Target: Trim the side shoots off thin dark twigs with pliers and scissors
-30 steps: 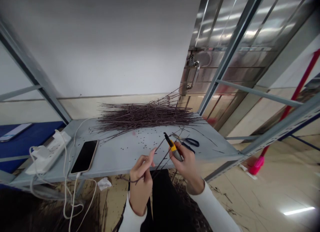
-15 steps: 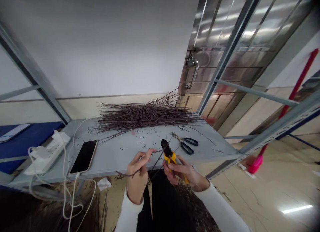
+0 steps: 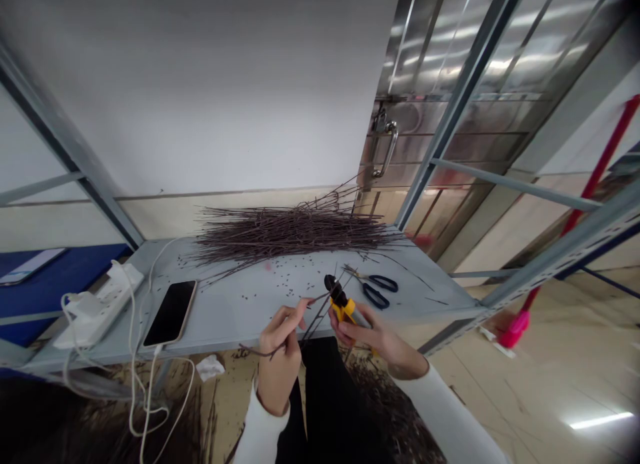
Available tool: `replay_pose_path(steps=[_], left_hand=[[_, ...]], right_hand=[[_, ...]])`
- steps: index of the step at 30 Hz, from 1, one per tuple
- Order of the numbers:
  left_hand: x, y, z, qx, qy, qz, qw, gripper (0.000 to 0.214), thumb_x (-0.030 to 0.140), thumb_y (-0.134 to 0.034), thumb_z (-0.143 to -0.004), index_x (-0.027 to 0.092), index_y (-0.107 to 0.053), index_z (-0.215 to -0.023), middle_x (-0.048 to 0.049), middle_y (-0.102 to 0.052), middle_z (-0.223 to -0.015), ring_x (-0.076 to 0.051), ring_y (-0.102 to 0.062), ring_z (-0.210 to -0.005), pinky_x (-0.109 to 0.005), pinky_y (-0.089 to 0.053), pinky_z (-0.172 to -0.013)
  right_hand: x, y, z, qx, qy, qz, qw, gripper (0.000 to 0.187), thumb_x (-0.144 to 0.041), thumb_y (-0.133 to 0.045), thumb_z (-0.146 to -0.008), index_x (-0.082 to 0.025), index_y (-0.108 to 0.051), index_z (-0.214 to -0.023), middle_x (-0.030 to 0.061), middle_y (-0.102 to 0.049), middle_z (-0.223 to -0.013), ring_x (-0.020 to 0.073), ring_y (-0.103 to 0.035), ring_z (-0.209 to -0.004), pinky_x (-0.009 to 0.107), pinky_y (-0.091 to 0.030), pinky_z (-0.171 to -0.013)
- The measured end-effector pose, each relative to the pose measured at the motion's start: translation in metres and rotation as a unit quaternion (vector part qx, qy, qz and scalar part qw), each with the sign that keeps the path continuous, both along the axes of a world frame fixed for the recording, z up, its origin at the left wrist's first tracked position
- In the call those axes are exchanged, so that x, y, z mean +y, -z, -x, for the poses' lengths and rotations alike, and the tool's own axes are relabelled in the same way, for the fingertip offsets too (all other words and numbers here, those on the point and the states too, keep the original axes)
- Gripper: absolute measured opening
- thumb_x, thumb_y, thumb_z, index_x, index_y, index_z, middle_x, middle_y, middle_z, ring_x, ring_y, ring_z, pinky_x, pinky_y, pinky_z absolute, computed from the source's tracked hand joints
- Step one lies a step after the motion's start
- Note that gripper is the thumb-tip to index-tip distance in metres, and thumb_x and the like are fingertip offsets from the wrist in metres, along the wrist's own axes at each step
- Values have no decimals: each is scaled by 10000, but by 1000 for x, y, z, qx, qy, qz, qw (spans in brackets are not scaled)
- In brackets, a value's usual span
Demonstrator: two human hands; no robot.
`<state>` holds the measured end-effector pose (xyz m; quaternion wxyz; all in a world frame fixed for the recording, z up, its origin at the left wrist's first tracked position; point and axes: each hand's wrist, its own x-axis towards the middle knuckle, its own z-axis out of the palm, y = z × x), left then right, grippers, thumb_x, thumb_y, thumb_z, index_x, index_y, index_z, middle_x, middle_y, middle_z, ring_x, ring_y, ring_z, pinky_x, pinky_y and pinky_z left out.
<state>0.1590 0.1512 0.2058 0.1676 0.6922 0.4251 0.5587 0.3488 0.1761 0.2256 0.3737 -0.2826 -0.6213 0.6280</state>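
Between its fingers, my left hand (image 3: 281, 347) grips a thin dark twig (image 3: 255, 350) that forks into several shoots on the right. My right hand (image 3: 367, 332) is wrapped round yellow-handled cutting pliers (image 3: 344, 307). The black jaws of the pliers lie against the twig's right-hand shoots; whether they touch it I cannot tell. Behind my hands, a large heap of dark twigs (image 3: 290, 232) lies along the back of the grey shelf (image 3: 220, 317). Scissors with dark handles (image 3: 374, 291) rest just to the right of the pliers, blades partly behind the twig tips.
A phone (image 3: 171, 312) on a white cable lies at the shelf's left, beside a white power strip (image 3: 103, 307). Small dark clippings (image 3: 287, 291) dot the shelf. Metal uprights stand at both ends. Twig debris (image 3: 395, 411) lies below by my legs.
The pliers and right hand have shifted slightly, with the jaws turned a little further left. My left hand keeps its hold on the twig. The whole view has moved slightly.
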Motion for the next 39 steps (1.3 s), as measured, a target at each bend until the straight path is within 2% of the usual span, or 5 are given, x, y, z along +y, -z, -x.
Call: replay_pose_path(steps=[14,21,31,36,39], left_hand=[[-7,-14,2,72,-1,43,997,449,8,-361,-831,114,-643,-1164,-11,-570,-703,-110,-573,-633,-204,-500,-701],[-11,-23,1,121,6,67,990,435,15,-378,-781,190,-683,-1037,-12,-611,-738,-133,-633,-746,-218,-519,-758],[-16,-28,1,133,-38,63,988,453,4,-343,-780,168,-674,-1042,-12,-588,-702,-115,-586,-614,-208,-506,-646],[-18,-24,2,145,-24,77,986,434,-13,-370,-743,190,-698,-942,-14,-593,-700,-142,-609,-665,-258,-525,-725],[-18,-21,3,124,-38,85,988,456,-23,-363,-728,178,-694,-970,-21,-593,-712,-133,-605,-654,-235,-520,-701]], right_hand=[[-5,11,9,-101,95,-109,984,200,-383,-526,-892,-208,-432,-869,-29,-422,-754,96,-385,-609,231,-346,-565],[-2,7,17,-139,186,-182,955,118,-262,-501,-850,-201,-435,-773,-59,-338,-633,93,-332,-553,222,-289,-504],[14,14,-3,-310,350,-364,805,195,-201,-512,-706,-198,-509,-901,10,-575,-761,128,-508,-559,227,-356,-516],[27,16,-18,-382,370,-460,711,273,-127,-501,-656,-210,-528,-915,41,-607,-799,182,-577,-687,245,-389,-588],[34,12,-30,-394,336,-509,687,298,-113,-499,-627,-209,-535,-907,44,-594,-770,202,-561,-702,266,-406,-641]])
